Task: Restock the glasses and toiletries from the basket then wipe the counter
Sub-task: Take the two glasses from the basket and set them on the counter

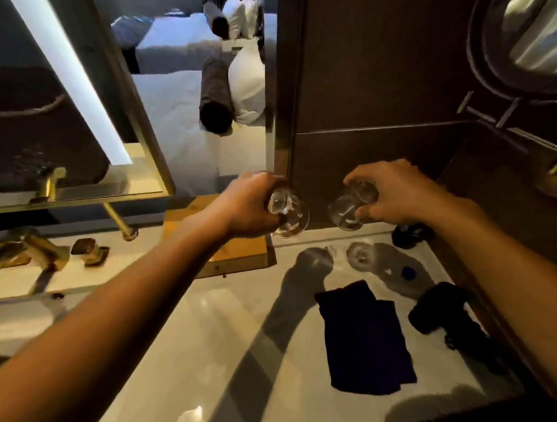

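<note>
My left hand [249,206] grips a clear drinking glass [289,216], held tilted above the right edge of a wooden tray [238,253]. A second clear glass [350,207] is gripped from above by my right hand [394,192], just over the back of the pale marble counter [235,335] near the dark wall. Both glasses hang in the air and cast shadows on the counter. A dark blue folded cloth [367,340] lies flat on the counter in front of my right arm. No basket is in view.
A brass tap [23,255] and its handle [86,251] stand at the left beside the sink. A lit mirror [69,93] fills the back left. A dark hair dryer [437,314] lies at the right; a small dark object [409,236] sits by the wall. A round mirror [535,40] hangs top right.
</note>
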`<control>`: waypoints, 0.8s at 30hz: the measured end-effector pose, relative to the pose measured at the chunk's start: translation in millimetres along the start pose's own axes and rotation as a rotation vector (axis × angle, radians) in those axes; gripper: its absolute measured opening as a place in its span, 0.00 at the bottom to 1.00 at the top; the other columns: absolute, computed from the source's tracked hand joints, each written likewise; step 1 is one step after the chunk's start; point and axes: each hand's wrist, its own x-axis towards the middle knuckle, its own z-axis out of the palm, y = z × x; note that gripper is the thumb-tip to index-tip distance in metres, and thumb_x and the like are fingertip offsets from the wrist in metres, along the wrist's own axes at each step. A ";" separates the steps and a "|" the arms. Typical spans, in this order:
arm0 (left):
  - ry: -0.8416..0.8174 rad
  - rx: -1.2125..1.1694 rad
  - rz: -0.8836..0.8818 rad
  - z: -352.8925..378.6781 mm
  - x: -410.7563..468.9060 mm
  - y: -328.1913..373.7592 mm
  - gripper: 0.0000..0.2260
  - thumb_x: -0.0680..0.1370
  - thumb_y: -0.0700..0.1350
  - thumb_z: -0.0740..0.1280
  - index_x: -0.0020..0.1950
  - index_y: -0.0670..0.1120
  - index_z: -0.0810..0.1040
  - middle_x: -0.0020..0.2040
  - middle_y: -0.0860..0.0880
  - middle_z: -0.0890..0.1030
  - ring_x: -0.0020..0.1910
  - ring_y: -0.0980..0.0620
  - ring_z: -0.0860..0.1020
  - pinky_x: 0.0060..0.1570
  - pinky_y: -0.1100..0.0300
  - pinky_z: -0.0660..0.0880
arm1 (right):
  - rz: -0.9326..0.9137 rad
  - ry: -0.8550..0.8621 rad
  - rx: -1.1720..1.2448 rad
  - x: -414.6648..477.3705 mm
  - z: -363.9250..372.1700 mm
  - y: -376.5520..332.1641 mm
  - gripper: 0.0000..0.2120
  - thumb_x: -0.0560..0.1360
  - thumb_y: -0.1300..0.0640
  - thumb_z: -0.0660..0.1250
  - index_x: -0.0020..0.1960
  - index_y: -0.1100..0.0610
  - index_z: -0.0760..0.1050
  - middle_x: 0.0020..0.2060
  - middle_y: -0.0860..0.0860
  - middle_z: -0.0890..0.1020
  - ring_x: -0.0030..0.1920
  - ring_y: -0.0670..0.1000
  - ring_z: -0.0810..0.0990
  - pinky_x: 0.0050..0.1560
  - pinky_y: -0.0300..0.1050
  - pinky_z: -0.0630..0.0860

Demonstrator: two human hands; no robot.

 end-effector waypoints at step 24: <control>-0.344 0.061 -0.078 219.0 155.1 26.2 0.27 0.74 0.43 0.74 0.73 0.46 0.73 0.70 0.44 0.76 0.67 0.43 0.76 0.64 0.49 0.77 | 0.185 -0.153 0.010 80.4 139.3 158.3 0.27 0.70 0.59 0.76 0.65 0.53 0.69 0.58 0.58 0.78 0.57 0.60 0.79 0.51 0.52 0.77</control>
